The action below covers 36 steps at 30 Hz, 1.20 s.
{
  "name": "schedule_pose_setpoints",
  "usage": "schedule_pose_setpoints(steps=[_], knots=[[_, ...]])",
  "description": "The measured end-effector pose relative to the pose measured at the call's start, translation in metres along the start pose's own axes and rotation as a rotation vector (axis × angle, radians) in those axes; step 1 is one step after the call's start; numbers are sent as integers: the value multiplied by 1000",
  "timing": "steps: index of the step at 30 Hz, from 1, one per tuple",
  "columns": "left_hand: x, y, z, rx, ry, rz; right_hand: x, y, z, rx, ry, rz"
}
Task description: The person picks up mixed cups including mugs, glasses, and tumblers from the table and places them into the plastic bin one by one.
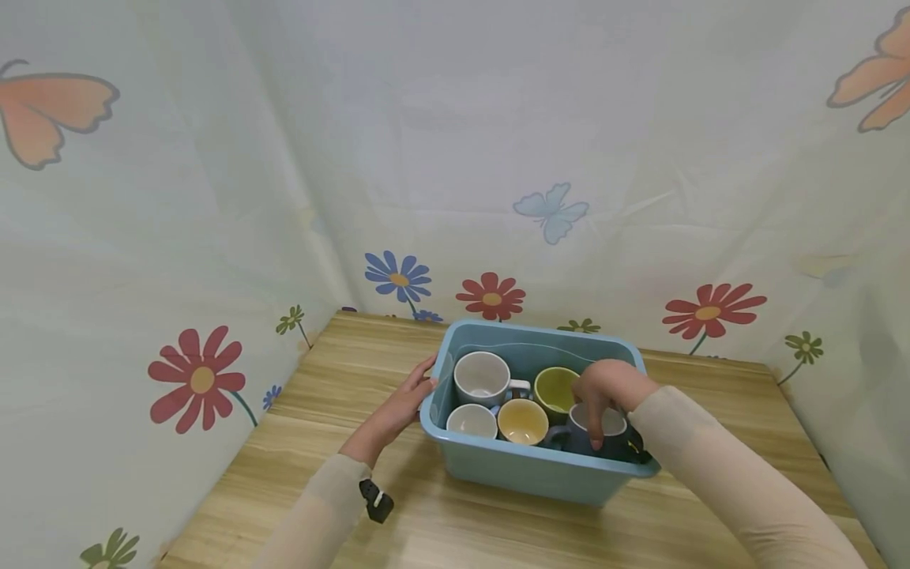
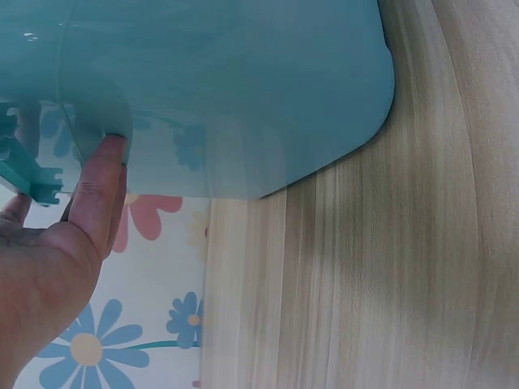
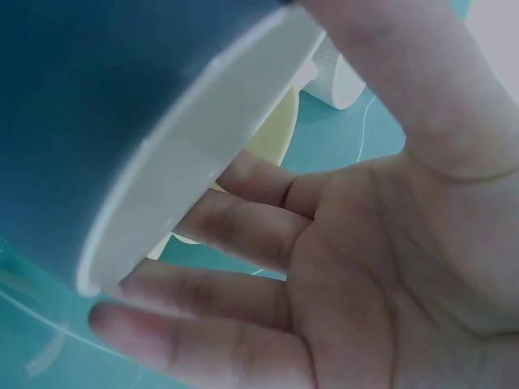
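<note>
A light-blue plastic tub point(image 1: 526, 470) holds several mugs. My left hand point(image 1: 404, 407) grips its left end, thumb at the rim and fingers against the outer wall point(image 2: 243, 105). Inside the tub's right end, my right hand point(image 1: 613, 383) holds a dark blue mug with a white inside point(image 1: 579, 444). In the right wrist view this mug point(image 3: 122, 97) lies between the thumb and the fingers; the exact contact of some fingertips is hidden. Beside it are a green mug point(image 1: 554, 389) and a yellow mug point(image 1: 523, 423).
Two white mugs, the rear one larger point(image 1: 482, 378) and the front one smaller point(image 1: 471, 420), sit at the tub's left. A dark item with a yellow mark point(image 1: 636, 446) is partly hidden at the right. The wooden table point(image 1: 313, 442) meets a flowered cloth backdrop point(image 1: 455, 158).
</note>
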<state>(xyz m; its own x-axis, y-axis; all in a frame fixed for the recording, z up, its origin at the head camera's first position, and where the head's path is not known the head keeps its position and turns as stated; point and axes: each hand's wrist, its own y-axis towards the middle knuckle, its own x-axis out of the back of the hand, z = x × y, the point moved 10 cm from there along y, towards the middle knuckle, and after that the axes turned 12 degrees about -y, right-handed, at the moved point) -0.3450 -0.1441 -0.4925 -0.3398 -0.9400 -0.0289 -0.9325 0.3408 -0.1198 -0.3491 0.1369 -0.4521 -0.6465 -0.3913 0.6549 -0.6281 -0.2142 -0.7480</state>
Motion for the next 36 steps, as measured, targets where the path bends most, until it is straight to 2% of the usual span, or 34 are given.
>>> schedule_pose_setpoints(steps=[5, 7, 12, 17, 19, 25, 30, 34, 36], knots=[[0, 0, -1, -1, 11, -1, -5, 16, -8, -45, -34, 22], [0, 0, -1, -3, 14, 0, -10, 33, -17, -77, -64, 20], [1, 1, 0, -5, 11, -4, -11, 41, -22, -126, -69, -3], [1, 1, 1, -2, 11, -10, -3, 7, -5, -117, -56, 5], [1, 1, 1, -2, 11, -6, -2, 2, -2, -117, -49, 5], [2, 2, 1, -8, 6, -9, -7, 16, -9, -143, -39, 31], [1, 1, 2, -1, 3, 0, -10, 10, -6, -149, -1, 51], [-1, 0, 1, -6, 0, -3, -8, 4, -4, -165, 19, 10], [-1, 0, 1, -9, 2, -6, -10, 8, -6, -184, 18, -1]])
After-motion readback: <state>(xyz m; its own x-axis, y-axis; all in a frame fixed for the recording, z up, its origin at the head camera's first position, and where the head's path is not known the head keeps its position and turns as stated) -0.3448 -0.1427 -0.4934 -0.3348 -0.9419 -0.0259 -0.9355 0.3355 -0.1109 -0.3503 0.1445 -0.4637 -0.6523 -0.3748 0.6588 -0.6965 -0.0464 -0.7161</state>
